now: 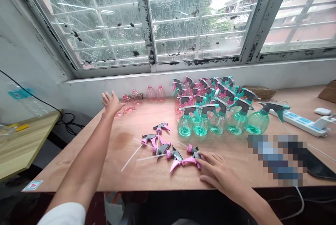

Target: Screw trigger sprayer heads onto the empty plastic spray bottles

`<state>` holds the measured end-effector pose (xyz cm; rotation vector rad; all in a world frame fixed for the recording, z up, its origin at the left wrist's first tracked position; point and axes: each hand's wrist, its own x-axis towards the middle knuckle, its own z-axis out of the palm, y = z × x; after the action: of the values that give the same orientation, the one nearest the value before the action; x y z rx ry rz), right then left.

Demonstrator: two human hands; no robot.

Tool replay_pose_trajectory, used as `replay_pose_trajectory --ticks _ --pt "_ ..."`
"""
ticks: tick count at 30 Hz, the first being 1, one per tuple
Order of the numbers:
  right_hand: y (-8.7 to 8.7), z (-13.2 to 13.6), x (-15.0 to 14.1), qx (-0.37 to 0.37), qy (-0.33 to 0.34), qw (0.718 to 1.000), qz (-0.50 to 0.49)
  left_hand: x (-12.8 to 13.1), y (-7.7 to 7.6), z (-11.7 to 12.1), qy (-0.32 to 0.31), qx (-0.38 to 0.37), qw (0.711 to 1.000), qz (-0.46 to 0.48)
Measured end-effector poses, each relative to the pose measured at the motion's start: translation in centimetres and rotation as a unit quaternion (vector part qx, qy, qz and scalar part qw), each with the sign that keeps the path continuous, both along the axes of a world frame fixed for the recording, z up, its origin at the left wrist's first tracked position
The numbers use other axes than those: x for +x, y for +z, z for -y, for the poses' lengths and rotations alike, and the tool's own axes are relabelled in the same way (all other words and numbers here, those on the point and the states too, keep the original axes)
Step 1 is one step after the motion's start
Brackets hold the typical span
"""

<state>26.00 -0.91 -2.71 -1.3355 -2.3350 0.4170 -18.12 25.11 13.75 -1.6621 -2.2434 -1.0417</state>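
Observation:
My left hand (111,103) is stretched out open, fingers apart, at the far left of the wooden table (78,172). It hangs just short of a row of clear pink plastic bottles (151,93), and one pink bottle (128,104) stands closest to it. My right hand (212,169) rests at the near edge, its fingertips on a pink-and-grey trigger spray head (191,157) with a thin white dip tube. Several similar spray heads (157,144) lie loose to its left. I cannot tell whether my right hand grips the head.
Assembled teal spray bottles (222,120) stand in a dense group behind my right hand. To the right are a white power strip (296,122), a white mouse (322,111) and a pixelated patch (278,158). A dirty barred window (170,18) runs along the back.

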Motion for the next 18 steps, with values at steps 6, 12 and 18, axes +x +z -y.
replay_pose_trajectory --ticks 6,12,18 --pt "-0.6 -1.0 -1.5 0.023 -0.006 1.0 0.019 -4.0 -1.3 2.0 -0.026 -0.066 0.997 -0.039" --pt "-0.4 -0.5 -2.9 0.003 -0.02 1.0 0.024 -4.1 -2.4 3.0 -0.044 -0.037 0.998 -0.033" --pt "1.4 1.0 -3.0 -0.035 0.048 0.998 0.02 -5.1 -3.9 8.0 -0.093 0.002 0.996 0.004"
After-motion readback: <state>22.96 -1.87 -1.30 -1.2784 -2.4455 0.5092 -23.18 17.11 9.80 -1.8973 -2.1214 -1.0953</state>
